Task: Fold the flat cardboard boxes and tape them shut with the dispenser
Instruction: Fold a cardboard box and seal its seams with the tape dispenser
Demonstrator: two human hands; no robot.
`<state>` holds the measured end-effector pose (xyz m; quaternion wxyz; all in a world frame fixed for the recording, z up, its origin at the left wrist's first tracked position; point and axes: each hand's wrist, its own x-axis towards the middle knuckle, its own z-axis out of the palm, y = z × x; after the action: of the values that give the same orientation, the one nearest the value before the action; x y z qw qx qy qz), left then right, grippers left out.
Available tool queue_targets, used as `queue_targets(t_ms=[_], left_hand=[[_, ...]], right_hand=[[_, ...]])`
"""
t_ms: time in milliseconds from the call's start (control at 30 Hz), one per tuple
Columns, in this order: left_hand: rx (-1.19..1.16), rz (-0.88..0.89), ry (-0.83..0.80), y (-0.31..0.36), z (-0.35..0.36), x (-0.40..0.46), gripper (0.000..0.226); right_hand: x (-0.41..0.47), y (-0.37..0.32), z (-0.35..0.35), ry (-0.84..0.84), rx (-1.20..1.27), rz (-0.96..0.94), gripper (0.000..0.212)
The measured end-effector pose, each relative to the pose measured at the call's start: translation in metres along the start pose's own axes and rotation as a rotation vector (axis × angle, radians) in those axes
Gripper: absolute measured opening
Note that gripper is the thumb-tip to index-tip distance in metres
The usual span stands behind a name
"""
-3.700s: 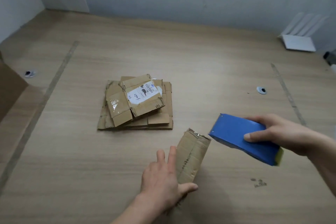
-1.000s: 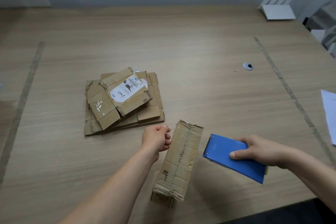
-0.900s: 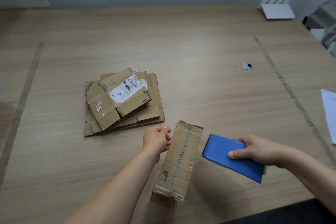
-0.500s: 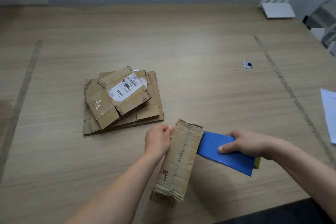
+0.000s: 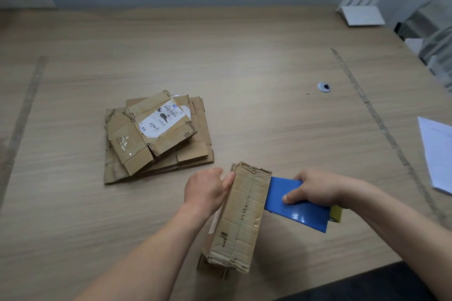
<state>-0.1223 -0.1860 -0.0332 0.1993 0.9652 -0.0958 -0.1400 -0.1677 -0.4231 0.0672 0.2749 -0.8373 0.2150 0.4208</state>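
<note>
While left hand [image 5: 206, 190] steadies box [image 5: 241, 217], dispenser [image 5: 297, 204] touches.

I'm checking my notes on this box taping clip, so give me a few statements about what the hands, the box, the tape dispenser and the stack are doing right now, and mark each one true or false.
1. The right hand holds the blue tape dispenser against the right side of the folded box. True.
2. The left hand lies flat on the table, away from the box. False: it touches the box's left side near the far end.
3. The stack of flat boxes lies beyond the left hand, untouched. True.
4. The top flat box carries no label. False: it bears a white label with a barcode.
5. The dispenser is red. False: it is blue.
</note>
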Motion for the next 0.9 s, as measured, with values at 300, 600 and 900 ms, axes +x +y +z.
queue_targets(t_ms=[300, 600, 900], left_hand=[[-0.171, 0.39, 0.318, 0.01, -0.027, -0.013, 0.058], [0.382, 0.561, -0.219, 0.018, 0.0, -0.058, 0.096], [0.351, 0.519, -0.165, 0.018, 0.001, -0.058, 0.094]], right_hand=[[-0.002, -0.018, 0.009, 0.019, -0.022, -0.031, 0.032], [0.002, -0.025, 0.007, 0.0, -0.048, -0.019, 0.038], [0.003, -0.043, -0.003, -0.019, -0.18, 0.001, 0.044]])
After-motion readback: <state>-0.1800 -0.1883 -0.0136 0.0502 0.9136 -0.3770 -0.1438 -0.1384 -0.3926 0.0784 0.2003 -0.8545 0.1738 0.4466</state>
